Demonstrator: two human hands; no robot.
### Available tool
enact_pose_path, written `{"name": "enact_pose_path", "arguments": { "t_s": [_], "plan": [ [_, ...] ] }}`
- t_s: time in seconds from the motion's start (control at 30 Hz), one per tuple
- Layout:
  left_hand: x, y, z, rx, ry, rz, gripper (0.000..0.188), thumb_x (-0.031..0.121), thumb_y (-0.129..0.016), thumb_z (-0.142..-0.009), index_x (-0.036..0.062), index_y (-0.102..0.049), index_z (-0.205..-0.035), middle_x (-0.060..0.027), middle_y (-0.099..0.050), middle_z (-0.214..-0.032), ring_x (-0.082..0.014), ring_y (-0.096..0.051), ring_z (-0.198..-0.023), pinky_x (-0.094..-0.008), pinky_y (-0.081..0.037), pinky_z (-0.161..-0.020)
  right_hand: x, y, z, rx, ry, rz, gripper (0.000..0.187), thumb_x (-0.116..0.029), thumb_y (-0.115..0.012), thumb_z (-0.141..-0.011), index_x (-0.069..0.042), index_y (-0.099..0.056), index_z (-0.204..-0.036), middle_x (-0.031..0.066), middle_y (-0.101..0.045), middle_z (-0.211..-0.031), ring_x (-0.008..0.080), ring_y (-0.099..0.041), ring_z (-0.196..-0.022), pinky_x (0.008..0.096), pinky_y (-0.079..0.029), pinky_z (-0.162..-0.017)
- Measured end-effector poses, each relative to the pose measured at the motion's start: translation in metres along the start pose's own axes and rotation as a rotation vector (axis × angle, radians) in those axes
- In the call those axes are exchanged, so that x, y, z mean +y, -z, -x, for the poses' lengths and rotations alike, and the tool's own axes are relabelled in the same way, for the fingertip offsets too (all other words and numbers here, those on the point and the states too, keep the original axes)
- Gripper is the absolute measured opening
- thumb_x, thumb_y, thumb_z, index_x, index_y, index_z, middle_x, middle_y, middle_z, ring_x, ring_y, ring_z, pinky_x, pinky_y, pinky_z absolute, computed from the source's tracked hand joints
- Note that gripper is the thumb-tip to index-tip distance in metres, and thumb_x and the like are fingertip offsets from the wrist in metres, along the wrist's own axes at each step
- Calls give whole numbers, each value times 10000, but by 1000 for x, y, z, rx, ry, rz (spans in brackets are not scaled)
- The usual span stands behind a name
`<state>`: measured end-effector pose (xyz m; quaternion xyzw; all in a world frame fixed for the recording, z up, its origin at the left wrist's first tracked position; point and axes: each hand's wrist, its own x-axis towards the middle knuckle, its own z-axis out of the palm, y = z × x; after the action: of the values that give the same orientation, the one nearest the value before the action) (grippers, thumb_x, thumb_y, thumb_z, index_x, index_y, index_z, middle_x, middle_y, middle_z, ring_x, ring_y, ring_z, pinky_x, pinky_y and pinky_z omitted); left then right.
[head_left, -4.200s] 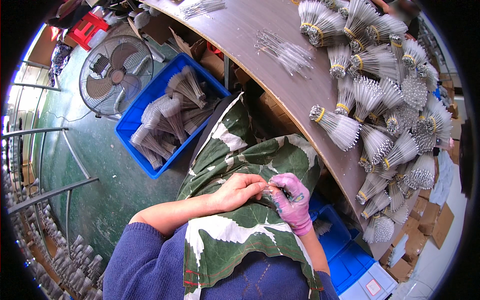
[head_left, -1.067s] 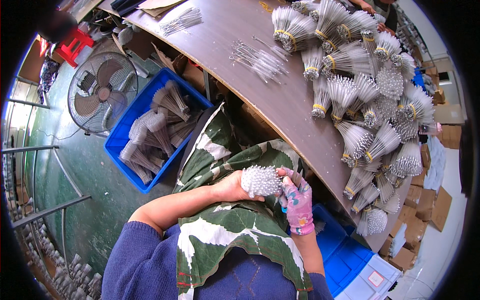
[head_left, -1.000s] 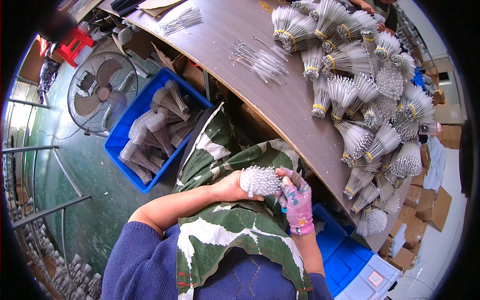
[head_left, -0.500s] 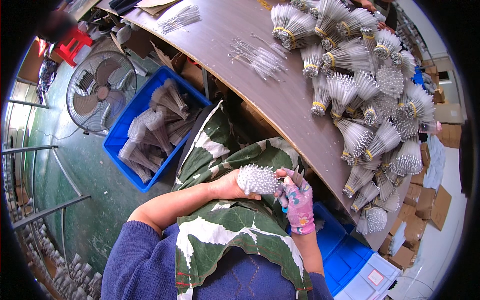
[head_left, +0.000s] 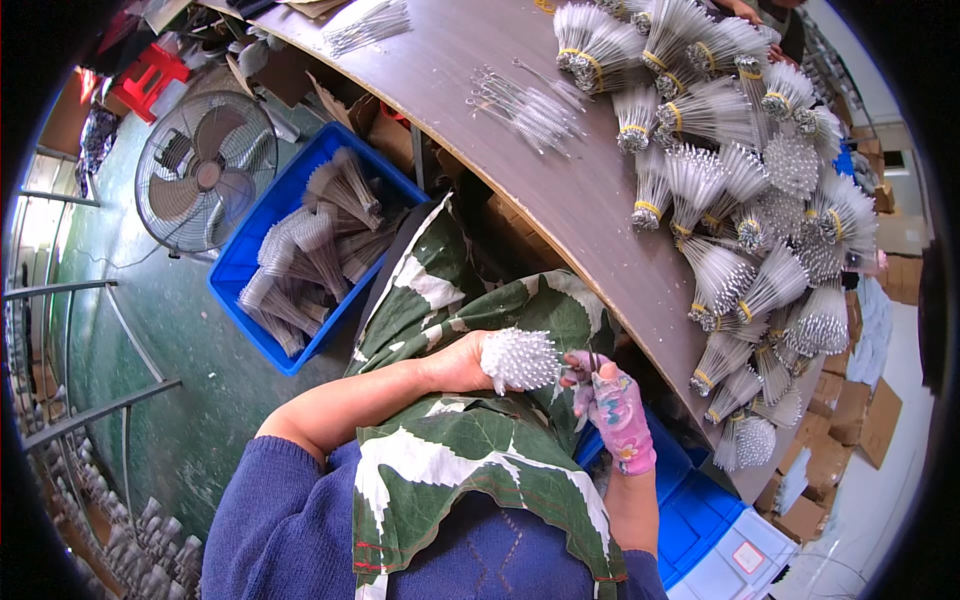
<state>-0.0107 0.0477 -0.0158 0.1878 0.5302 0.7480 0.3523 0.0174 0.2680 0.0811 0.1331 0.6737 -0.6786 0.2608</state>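
Your bare left hand (head_left: 462, 361) grips a white-tipped brush bundle (head_left: 520, 361) over your green-and-white apron (head_left: 470, 450). Your gloved right hand (head_left: 612, 408) curls just beside it; I can't tell what it holds. Yellow-banded bundles (head_left: 720, 280) crowd the table (head_left: 620, 225) rightward.

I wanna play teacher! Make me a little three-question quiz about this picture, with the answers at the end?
1. Which hand wears the pink flowered glove?
2. True or false: the left hand is holding a bundle of white-tipped brushes.
3. What colour are the bands around bundles on the table?
A) red
B) yellow
C) green

Key:
1. The right hand.
2. True.
3. B, yellow.
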Motion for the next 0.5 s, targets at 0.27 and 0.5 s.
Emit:
{"name": "enact_pose_path", "arguments": {
  "t_s": [0.27,0.5],
  "plan": [
    [-2,-1,-1,30,-74,-61,392,71,-683,-767,46,-552,-1136,-24,-612,-1077,-109,-553,-1002,-269,-413,-916,-9,-2,7,-10,-58,37,588,-511,-401,-912,14,-582,-1105,59,-608,-807,48,-459,-547,179,-351,-514],
    [-3,-1,0,34,-76,19,405,79,-691,-762,46,-551,-1140,-23,-612,-1083,-107,-552,-1004,-269,-413,-916,-9,-1,6,-4,-136,98,554,-484,-400,-921,7,-606,-1070,17,-594,-749,35,-433,-545,167,-330,-499]
  ]
}}
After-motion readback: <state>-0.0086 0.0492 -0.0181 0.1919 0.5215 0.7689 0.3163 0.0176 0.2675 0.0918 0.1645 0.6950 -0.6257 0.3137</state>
